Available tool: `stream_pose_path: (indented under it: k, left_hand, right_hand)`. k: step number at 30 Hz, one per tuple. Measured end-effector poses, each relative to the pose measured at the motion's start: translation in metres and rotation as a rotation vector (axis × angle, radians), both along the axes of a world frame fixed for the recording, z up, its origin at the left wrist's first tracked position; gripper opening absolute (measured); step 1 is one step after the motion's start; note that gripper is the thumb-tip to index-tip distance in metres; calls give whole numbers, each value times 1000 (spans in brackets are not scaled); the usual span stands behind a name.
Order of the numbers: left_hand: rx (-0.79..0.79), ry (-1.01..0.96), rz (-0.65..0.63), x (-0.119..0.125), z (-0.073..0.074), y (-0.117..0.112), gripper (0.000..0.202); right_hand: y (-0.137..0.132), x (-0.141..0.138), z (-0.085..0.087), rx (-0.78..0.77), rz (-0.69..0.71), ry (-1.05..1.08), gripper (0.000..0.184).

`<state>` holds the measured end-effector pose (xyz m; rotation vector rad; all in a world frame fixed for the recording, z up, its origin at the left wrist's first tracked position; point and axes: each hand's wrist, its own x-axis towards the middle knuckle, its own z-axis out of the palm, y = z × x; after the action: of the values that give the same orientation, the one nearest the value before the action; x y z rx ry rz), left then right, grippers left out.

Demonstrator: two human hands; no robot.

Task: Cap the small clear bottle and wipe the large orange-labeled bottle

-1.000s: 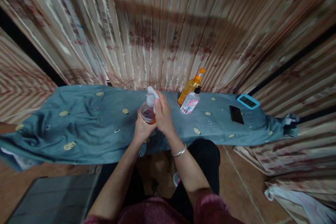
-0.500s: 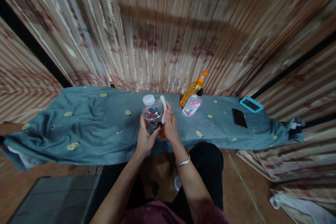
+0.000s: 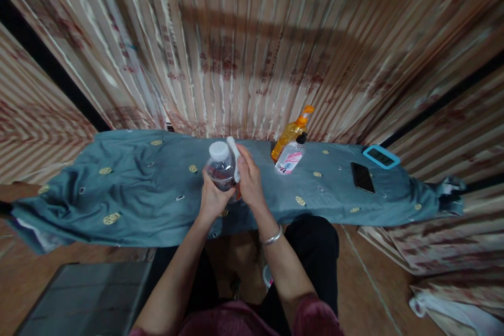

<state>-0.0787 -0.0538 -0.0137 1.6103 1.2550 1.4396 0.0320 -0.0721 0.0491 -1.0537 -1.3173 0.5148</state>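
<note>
A clear plastic bottle (image 3: 221, 170) with a white cap stands upright between my hands, above the cloth-covered table. My left hand (image 3: 212, 197) is wrapped round its lower left side, the thumb across the front. In my right hand (image 3: 249, 176) is a white, flat, folded piece, like a tissue or wipe (image 3: 233, 156), pressed to the bottle's right side. The fingers lie along the outer face of this piece. My hands hide most of the bottle's lower part and label, where a bit of orange-red shows.
Right of my hands stand an orange pump bottle (image 3: 290, 134) and a clear bottle with a black top (image 3: 290, 156). Farther right lie a black phone (image 3: 363, 177) and a blue-framed digital clock (image 3: 381, 157). The green patterned cloth (image 3: 145, 189) covers the narrow table; a striped curtain (image 3: 244, 52) hangs behind.
The bottle and both hands have shifted slightly left. The white piece has moved left with my right hand, whose fingers are now straighter along it.
</note>
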Motion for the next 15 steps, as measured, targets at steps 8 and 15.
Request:
stream_pose_path:
  k: [8,15]
  left_hand:
    - [51,-1,-124,-3,-3,1,94]
    - [56,22,-186,-16,-22,7,90]
  right_hand:
    - [-11,-21,-31,-61,-105,-65,62]
    - [-8,-10,-79,-220,-108,94,48]
